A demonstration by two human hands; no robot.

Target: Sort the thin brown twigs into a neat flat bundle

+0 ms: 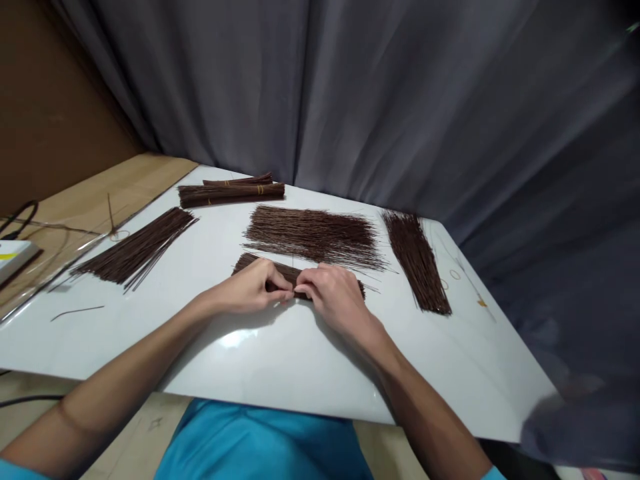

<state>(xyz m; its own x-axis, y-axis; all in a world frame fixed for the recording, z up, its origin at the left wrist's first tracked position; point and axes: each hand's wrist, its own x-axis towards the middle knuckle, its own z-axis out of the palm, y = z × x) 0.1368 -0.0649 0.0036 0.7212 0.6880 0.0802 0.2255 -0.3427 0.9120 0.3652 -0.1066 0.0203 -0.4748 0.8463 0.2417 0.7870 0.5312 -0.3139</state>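
Observation:
In front of me a bundle of thin dark brown sticks (246,261) lies crosswise on the white table, partly hidden by my hands. My left hand (260,287) is closed in a pinch at the near side of the bundle's middle. Right beside it, my right hand (333,288) rests over the bundle's right half, thumb and forefinger pinched together. The fingertips of both hands almost meet. Whatever they pinch is too small to make out. Just beyond lies a wide loose layer of the same sticks (313,233).
Loose sticks fan out at the left (137,250), and another pile (417,263) lies at the right. Tied bundles (230,194) sit at the back. Small rubber bands (454,274) lie near the right edge. A grey curtain (350,100) hangs behind the table.

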